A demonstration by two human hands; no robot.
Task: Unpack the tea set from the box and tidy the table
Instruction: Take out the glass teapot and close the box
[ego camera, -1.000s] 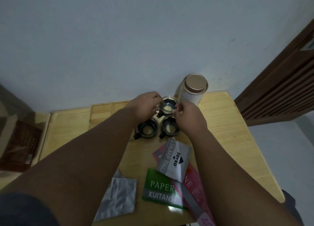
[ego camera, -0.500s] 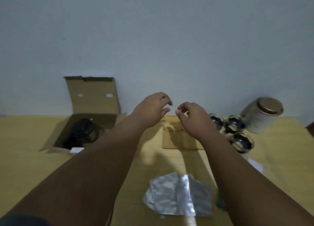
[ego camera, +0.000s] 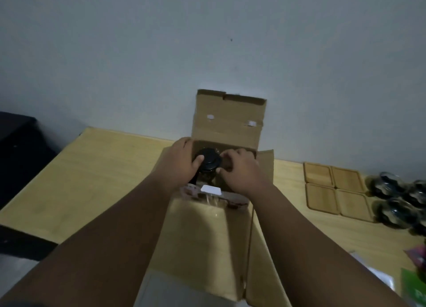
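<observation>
Teapot (ego camera: 208,162), black-lidded, now sits between the fingers of both hands, down inside the open box (ego camera: 230,120). The left hand (ego camera: 182,161) has its thumb curled over the lid's left edge, with its other fingers hidden behind the body. The right hand (ego camera: 242,170) has its fingertips (ego camera: 227,155) curled onto the lid's right side. Both hands appear to clasp it, though I cannot tell how firm the hold is. Half a second ago the hands hung empty in the air with fingers loosely bent, and a second ago they were busy at the cups. They have since crossed to the box. That suggests the cups are done and this is the next piece to lift out. Beyond the right fingers, well apart, lie four wooden coasters (ego camera: 334,191), and past those the glass cups (ego camera: 391,200) on the table (ego camera: 103,168).
</observation>
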